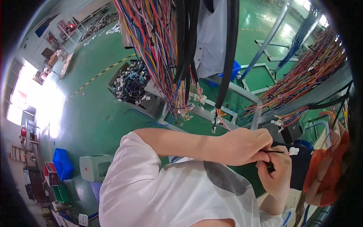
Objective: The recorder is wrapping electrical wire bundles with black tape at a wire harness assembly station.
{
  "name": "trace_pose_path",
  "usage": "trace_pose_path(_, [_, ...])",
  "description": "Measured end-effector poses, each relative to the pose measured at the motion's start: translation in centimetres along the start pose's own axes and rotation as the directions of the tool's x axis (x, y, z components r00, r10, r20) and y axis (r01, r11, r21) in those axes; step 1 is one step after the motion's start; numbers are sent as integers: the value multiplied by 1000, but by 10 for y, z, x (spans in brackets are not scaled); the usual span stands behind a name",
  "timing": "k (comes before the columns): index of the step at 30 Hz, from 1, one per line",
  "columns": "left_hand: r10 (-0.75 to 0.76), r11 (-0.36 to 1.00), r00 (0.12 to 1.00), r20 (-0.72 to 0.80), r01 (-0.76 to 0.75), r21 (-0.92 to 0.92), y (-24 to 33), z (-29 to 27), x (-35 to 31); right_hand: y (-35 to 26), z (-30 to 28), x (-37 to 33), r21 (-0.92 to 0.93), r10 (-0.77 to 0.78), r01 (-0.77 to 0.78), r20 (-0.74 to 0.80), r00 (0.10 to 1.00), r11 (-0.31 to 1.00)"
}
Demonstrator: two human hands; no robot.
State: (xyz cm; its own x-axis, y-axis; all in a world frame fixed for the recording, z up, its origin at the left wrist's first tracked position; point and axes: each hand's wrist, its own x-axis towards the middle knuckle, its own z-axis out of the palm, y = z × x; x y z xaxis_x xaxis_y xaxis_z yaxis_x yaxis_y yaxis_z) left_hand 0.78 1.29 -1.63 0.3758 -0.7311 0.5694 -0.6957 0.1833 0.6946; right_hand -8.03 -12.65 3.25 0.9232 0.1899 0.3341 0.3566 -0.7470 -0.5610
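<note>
My left hand (245, 145) reaches across my body from the left, its fingers pinched closed on a thin black wire (273, 151). Just right of it, my right hand (278, 172) grips the same wire between bent fingers. A white connector (293, 151) sticks out past the right hand's fingers; whether it belongs to this wire I cannot tell. Beyond my left hand hangs a thick black sleeved cable (227, 56), with short coloured wires and small connectors at its lower end. A pinkish wire (225, 125) runs from there toward my left hand.
A large bundle of coloured wires (155, 49) hangs ahead, beside a bin of connector-ended wires (132, 83). Another bundle (302, 68) lies along a grey metal frame (242, 90) at right. Close on the right is a person in orange (327, 166). A pale stool (94, 168) stands left.
</note>
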Motion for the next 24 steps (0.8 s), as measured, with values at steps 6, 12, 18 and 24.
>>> trace_pose_path(6, [-10, 924, 994, 105, -31, 382, 0, -2, 3, -6, -5, 13, -171, 87, -66, 116, 989, 983])
trace_pose_path(12, [-27, 921, 965, 261, 125, -369, 21, -13, 9, 13, -21, 7, 278, 28, -135, 358, 933, 951])
trace_pose_path(18, [-69, 877, 944, 322, 211, -432, 18, -13, -3, 37, -4, -10, 516, -115, -67, 312, 943, 854])
trace_pose_path(24, [-243, 785, 881, 407, 424, -451, 16, -6, -11, 43, 5, -29, 629, -53, -145, 285, 957, 763])
